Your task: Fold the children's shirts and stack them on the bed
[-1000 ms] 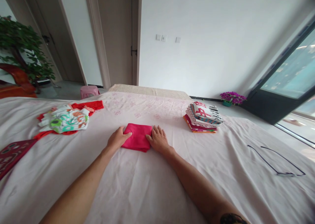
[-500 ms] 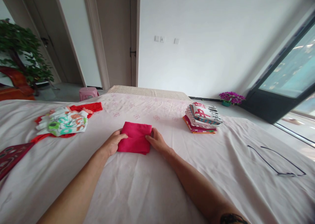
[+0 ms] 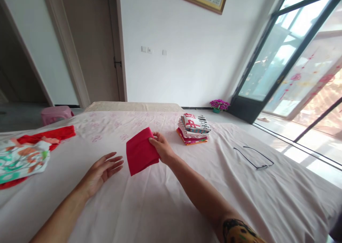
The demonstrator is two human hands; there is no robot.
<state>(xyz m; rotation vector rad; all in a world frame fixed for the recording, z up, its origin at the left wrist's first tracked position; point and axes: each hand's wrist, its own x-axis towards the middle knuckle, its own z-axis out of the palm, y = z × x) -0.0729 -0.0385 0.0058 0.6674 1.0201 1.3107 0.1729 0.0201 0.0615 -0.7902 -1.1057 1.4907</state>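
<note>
A folded red cloth (image 3: 141,151) hangs tilted just above the bed-like covered surface, gripped at its right edge by my right hand (image 3: 161,147), thumb in front and fingers behind. My left hand (image 3: 104,169) is off the cloth, to its left, with fingers spread and nothing in them. Right of the cloth stands a neat stack of folded cloths (image 3: 194,129), topped by a white one with red and black characters. At the far left lies a loose heap of garments, a white patterned one (image 3: 25,159) over a red one (image 3: 65,132).
A pale sheet (image 3: 187,189) with faint pink flowers covers the broad surface. Eyeglasses (image 3: 263,167) lie on it at the right. Beyond its edges are a pink stool (image 3: 57,114), a pot of purple flowers (image 3: 219,104) and a glass door (image 3: 259,54).
My left hand has let go of the red cloth and opened. My right hand has lifted and tilted the cloth. The view has turned right.
</note>
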